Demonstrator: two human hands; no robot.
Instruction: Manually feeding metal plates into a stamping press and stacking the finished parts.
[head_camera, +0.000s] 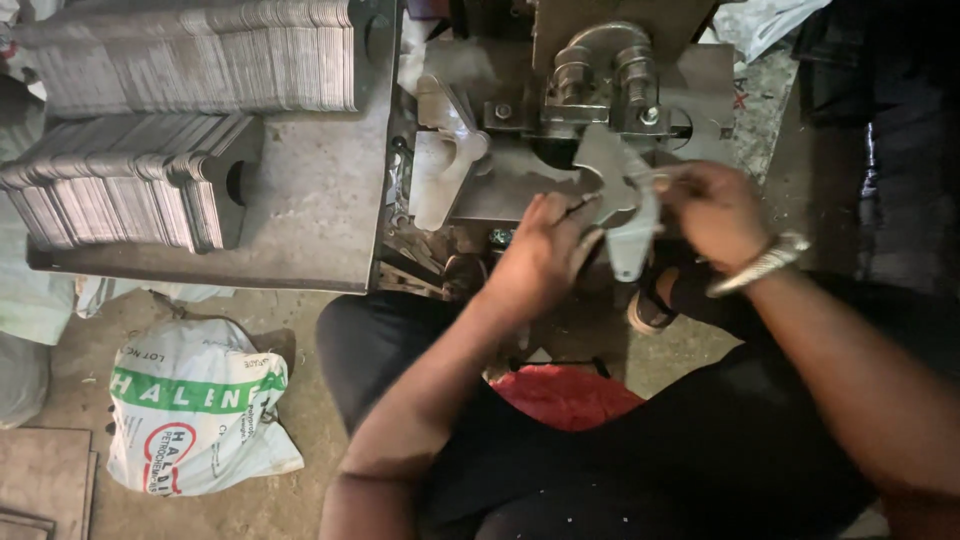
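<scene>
- Head view: both hands are at the front of a small press machine (610, 75), and between them they hold 1 flat grey metal blank (622, 195) with a cut-out outline.
- The left hand (545, 250) is curled, its fingers touching the blank's lower left edge; the grip looks narrow and closed on the metal, though motion blur softens the fingertips.
- The right hand (715, 210) pinches the blank's right side, fingers folded tight on it; a silver bracelet (765, 263) sits on that wrist.
- The blank lies tilted just below the machine's curved steel fitting, its lower tip pointing toward the person's lap.
- Just left of the hands, a second pale shaped piece (440, 170) rests against the machine's front, apart from both hands.
- Farther left, a grey metal counter (320, 200) carries 2 long rows of thin stamped sheets (200, 55) standing on edge, 1 row behind the other; the nearer row (120, 195) leans slightly.
- On the concrete floor (300, 500) at lower left lies a white printed sack (195, 405) with green and red markings, well apart from the hands.
- A red cloth (565, 393) shows between the person's dark-clothed knees, below the left forearm.
</scene>
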